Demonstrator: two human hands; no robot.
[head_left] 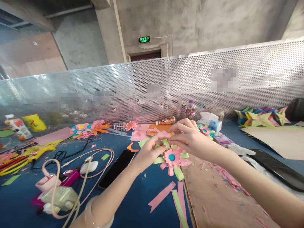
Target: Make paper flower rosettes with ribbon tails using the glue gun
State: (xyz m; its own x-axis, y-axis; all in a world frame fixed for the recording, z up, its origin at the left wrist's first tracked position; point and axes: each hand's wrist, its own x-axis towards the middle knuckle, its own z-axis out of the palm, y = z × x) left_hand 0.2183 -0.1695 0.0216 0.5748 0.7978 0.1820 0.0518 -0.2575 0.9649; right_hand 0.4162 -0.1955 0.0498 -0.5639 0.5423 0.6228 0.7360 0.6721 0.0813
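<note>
A pink paper flower (176, 155) with a blue centre lies below my hands, over the blue tabletop and the edge of a brown board. Green paper loops stick out around it. At its upper left side, my left hand (153, 148) is closed, thumb and fingers pinching the flower's green paper. My right hand (187, 135) reaches over the top, fingers bent down onto the same green paper and almost meeting the left fingertips. The exact pinch points are partly hidden. Below the flower hang or lie pink paper strips (162, 196) and a green strip (179, 207).
Left of me lie a black phone (117, 169), white earbuds case (89, 167) and looped cables. The brown cardboard (211, 196) holds pink scraps. Finished paper flowers (80, 130), a bottle (190, 109), tissues (215, 125) and paper stars (261, 117) stand before a perforated metal screen (106, 82).
</note>
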